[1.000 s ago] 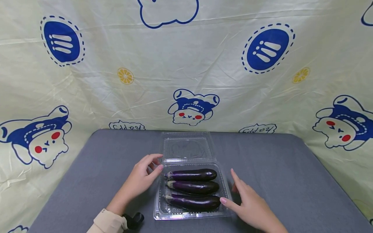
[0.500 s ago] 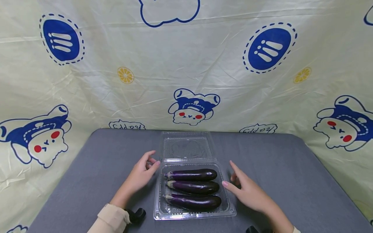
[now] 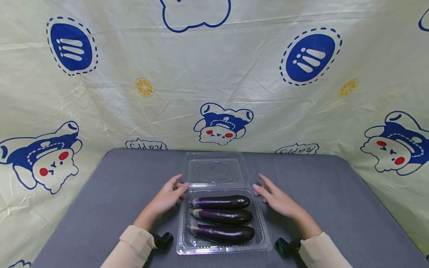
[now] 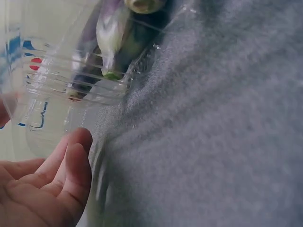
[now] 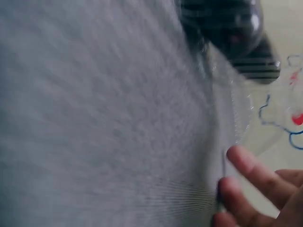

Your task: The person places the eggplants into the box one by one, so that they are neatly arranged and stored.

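Note:
Three dark purple eggplants (image 3: 222,233) lie side by side in the base of a clear plastic clamshell box (image 3: 224,250), stems to the left. Its lid (image 3: 215,168) is folded back flat, away from the person. My left hand (image 3: 169,195) is at the box's left rim near the hinge, thumb tip at the edge, fingers loosely bent. On the opposite side, my right hand (image 3: 276,199) has its thumb and fingertips by the right rim, also near the hinge. Neither hand holds anything; whether they touch the plastic I cannot tell. In the left wrist view, eggplant stems (image 4: 112,42) show through the box wall.
The box stands on a grey cloth-covered table (image 3: 318,178). Behind it hangs a pale curtain (image 3: 214,67) printed with cartoon figures. A black wrist device (image 3: 163,241) sits on the left wrist, and another (image 3: 286,246) on the right.
The right hand has moved from the near right corner of the box up along its side toward the hinge. The left hand drew slightly away, then came back to the rim. The eggplants stay put.

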A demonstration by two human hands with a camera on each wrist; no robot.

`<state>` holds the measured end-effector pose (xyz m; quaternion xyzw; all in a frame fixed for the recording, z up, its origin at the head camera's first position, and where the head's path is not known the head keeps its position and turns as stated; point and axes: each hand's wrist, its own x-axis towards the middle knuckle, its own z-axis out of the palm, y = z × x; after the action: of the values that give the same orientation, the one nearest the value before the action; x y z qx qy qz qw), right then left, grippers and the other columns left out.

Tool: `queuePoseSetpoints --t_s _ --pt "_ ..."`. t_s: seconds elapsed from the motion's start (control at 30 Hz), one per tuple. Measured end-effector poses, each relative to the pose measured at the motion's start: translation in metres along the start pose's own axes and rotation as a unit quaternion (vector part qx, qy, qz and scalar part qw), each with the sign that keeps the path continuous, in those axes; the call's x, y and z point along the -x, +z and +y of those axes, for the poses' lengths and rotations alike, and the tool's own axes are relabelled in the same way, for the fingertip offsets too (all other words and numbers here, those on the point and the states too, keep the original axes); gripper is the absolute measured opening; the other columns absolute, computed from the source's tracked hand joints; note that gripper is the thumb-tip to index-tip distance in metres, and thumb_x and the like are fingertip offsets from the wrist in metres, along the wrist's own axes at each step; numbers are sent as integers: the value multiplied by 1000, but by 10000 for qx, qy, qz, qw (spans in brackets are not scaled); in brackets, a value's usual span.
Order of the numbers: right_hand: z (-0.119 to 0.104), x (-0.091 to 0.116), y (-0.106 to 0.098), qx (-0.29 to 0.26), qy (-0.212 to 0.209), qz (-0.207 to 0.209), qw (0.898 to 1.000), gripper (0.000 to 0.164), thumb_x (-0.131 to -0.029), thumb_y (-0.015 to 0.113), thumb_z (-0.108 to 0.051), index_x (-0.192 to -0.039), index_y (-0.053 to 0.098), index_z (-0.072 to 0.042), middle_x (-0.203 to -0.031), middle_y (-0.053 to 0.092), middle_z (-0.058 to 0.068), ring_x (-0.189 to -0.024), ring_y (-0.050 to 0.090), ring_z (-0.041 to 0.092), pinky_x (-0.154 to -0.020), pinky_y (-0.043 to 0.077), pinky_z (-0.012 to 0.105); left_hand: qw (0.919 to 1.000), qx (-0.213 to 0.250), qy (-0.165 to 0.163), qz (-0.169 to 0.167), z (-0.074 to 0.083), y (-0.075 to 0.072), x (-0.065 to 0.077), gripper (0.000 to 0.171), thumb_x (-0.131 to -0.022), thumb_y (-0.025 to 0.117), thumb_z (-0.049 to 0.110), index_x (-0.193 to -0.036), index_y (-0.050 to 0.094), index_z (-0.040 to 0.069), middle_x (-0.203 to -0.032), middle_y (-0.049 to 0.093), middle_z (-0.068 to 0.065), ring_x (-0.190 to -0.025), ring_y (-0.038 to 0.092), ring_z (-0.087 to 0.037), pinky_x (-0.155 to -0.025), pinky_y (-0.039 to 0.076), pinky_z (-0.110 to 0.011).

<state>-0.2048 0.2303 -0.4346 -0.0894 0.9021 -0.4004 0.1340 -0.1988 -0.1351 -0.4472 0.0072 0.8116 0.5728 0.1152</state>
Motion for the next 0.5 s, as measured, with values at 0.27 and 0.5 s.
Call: queuePoseSetpoints --t_s 0.27,0.5 --pt "2 -25 0 -279 -60 -107 9995 73 -105 36 -50 -159 14 -6 -124 67 13 -97 61 20 -88 48 40 9993 315 57 -189 -1 4 -8 71 -102 54 31 -156 20 -1 -126 63 -23 -93 68 -24 -75 54 -31" --pt "-3 -39 5 -234 14 -130 9996 74 -105 32 -54 -159 15 -7 -133 61 18 -103 62 25 -102 42 54 9985 510 37 -215 -4 7 -18 69 -103 53 28 -156 20 0 -126 64 -24 -96 70 -26 -72 52 -29"
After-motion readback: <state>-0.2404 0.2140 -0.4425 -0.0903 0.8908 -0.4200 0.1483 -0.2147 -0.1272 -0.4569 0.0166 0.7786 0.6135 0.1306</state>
